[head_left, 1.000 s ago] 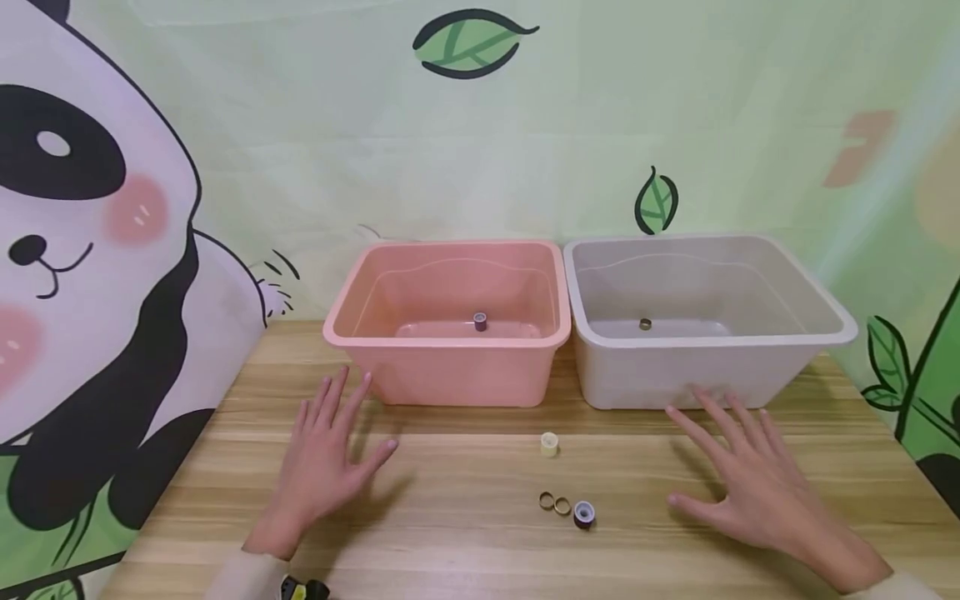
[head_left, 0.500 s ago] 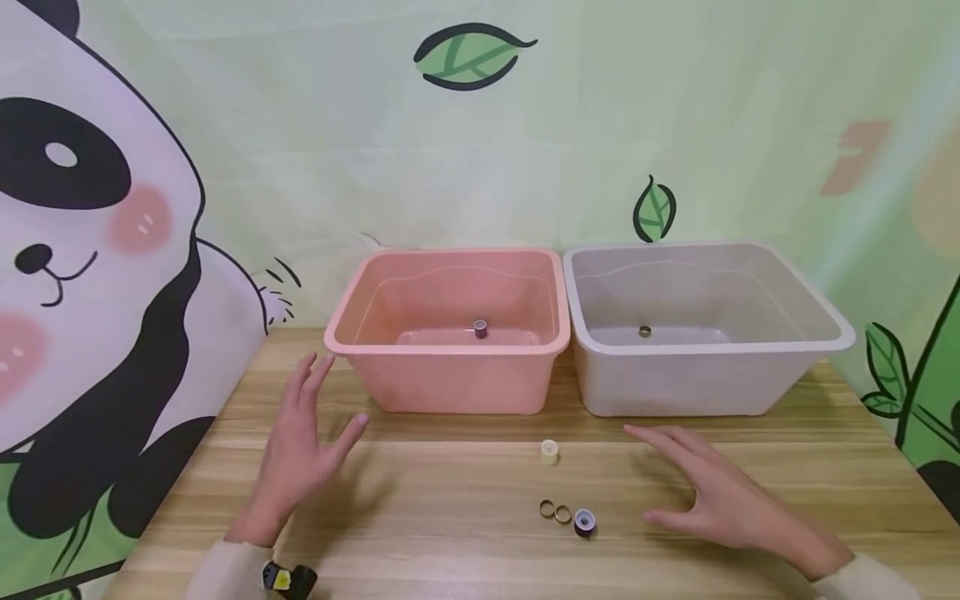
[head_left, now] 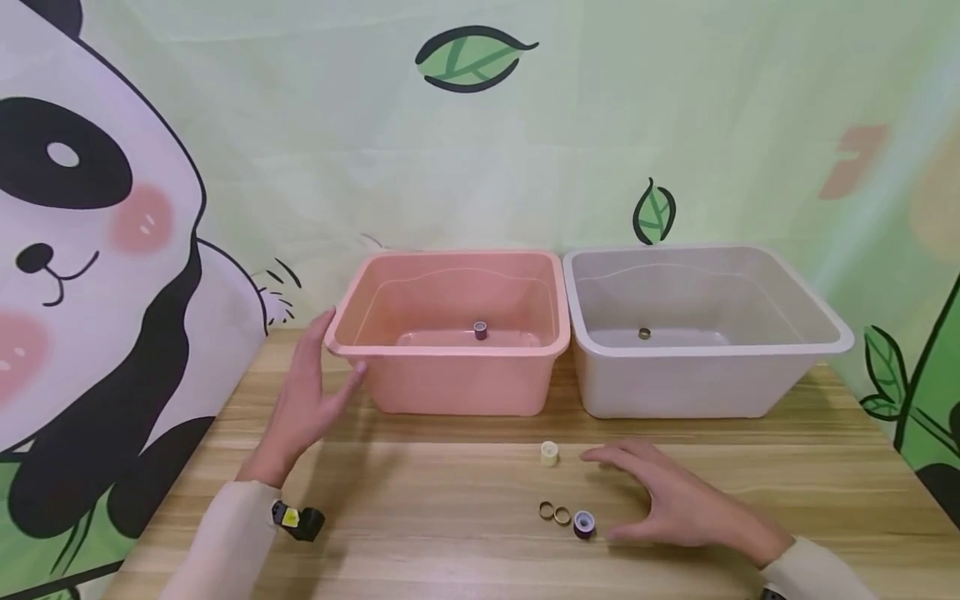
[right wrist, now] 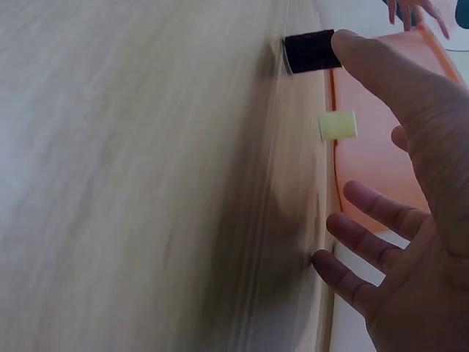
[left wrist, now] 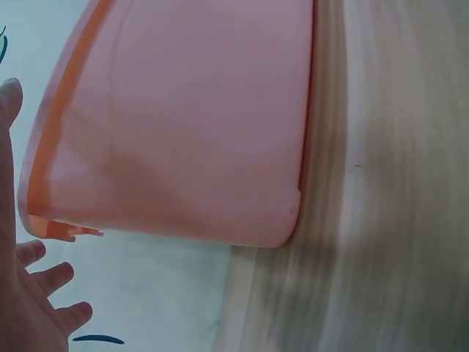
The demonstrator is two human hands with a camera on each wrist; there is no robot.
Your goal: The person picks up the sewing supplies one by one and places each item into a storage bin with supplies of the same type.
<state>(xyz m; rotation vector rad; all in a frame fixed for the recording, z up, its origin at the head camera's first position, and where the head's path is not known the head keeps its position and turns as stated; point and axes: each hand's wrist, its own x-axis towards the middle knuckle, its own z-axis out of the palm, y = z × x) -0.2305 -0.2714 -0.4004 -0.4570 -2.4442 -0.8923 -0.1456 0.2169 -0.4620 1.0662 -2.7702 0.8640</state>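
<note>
My left hand is at the left front corner of a pink bin, fingers extended and thumb in front of the wall. Whether it touches the rim I cannot tell. My right hand hovers low over the table, fingers slightly bent and thumb apart, holding nothing. Just left of its thumb stands a dark purple bottle cap with a pale inside. A cream cap stands farther back, left of the fingertips. Two small brass-coloured rings lie side by side left of the dark cap.
A light grey bin stands right beside the pink one. One small purplish cap is inside the pink bin, and a ring lies in the grey bin. Behind the wooden table hangs a cloth printed with a panda.
My right hand has come left and down toward the small caps. The left hand has shifted left, then forward to the pink bin's corner. The caps and rings stay in place.
</note>
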